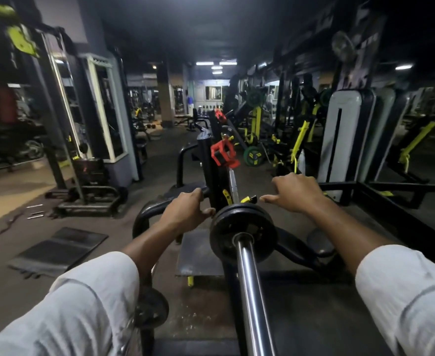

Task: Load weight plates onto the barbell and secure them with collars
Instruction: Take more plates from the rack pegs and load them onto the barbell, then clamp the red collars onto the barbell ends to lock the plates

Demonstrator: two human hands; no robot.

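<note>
The barbell (249, 283) runs away from me, its chrome sleeve pointing at the camera. Two black weight plates (242, 227) sit on the sleeve, close against the rack. My left hand (185, 211) is at the plates' left side: its thumb tip touches the rim and its curled fingers lie over a black rack rail (147, 209); whether they grip it is hidden. My right hand (293, 191) hovers just right of and above the plates, thumb stretched toward them, fingers loosely curled, holding nothing. A red collar (222, 152) hangs farther along by the upright, and a second red collar (220, 115) lies beyond it.
A small black plate (149, 308) hangs on a peg at lower left. A dark metal step plate (198, 255) lies under the bar. Black mats (57, 249) are on the floor to the left. Yellow-and-black machines (301, 134) crowd the right side, and a cable station (83, 160) stands left.
</note>
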